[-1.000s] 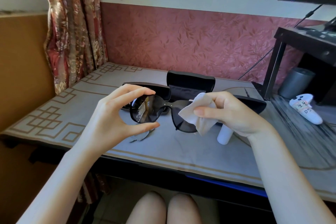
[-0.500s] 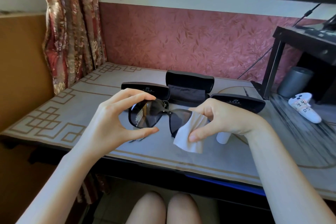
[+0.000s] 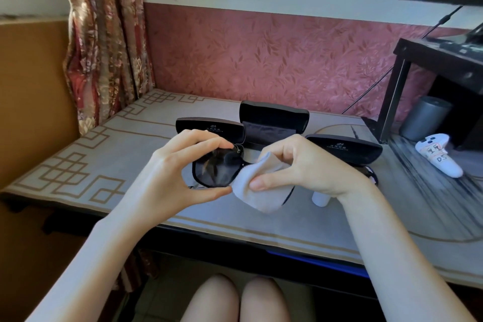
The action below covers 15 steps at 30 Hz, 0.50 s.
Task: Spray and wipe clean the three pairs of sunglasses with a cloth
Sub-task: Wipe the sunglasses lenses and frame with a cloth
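The black sunglasses (image 3: 217, 171) are held above the grey patterned tabletop (image 3: 78, 172), with one lens rim pinched between the thumb and forefinger of the left hand (image 3: 167, 175). A white cloth (image 3: 261, 191) is pinched over the other lens by the right hand (image 3: 308, 167). Behind, an open black case (image 3: 273, 119) is backed by a rose wall (image 3: 261, 55) and a floral curtain (image 3: 104, 34).

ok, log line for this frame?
step: wipe lens | left hand: holds sunglasses by frame | right hand: pinches cloth on other lens
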{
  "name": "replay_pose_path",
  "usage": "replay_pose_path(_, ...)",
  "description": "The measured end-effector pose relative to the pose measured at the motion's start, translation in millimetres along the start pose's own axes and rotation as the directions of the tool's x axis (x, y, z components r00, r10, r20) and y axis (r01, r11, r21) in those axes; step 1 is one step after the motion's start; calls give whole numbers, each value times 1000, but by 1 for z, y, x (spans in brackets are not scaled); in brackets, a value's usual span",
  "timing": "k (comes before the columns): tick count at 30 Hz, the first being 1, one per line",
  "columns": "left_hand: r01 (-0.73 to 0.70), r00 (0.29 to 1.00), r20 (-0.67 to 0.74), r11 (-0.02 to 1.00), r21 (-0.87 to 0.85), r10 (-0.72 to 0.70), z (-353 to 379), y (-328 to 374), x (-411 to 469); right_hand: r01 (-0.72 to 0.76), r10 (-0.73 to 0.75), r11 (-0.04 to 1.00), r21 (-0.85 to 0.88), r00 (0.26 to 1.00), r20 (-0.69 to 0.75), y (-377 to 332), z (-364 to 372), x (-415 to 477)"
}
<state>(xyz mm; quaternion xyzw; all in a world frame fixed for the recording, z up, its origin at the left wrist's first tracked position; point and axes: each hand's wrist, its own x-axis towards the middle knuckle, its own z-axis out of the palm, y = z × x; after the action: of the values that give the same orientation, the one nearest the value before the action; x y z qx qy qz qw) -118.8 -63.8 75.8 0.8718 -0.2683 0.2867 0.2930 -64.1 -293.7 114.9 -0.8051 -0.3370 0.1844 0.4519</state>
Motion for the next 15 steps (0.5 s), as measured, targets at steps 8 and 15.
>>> replay_pose_path(8,34,999,-35,999,-2,-34,-1,2,1,51,-42,997,56,986,-159,-5,9,6)
replay_pose_path(15,79,992,-96,997,-18,-80,-4,3,2,31,-23,997,65,993,-119,-4,-4,-3)
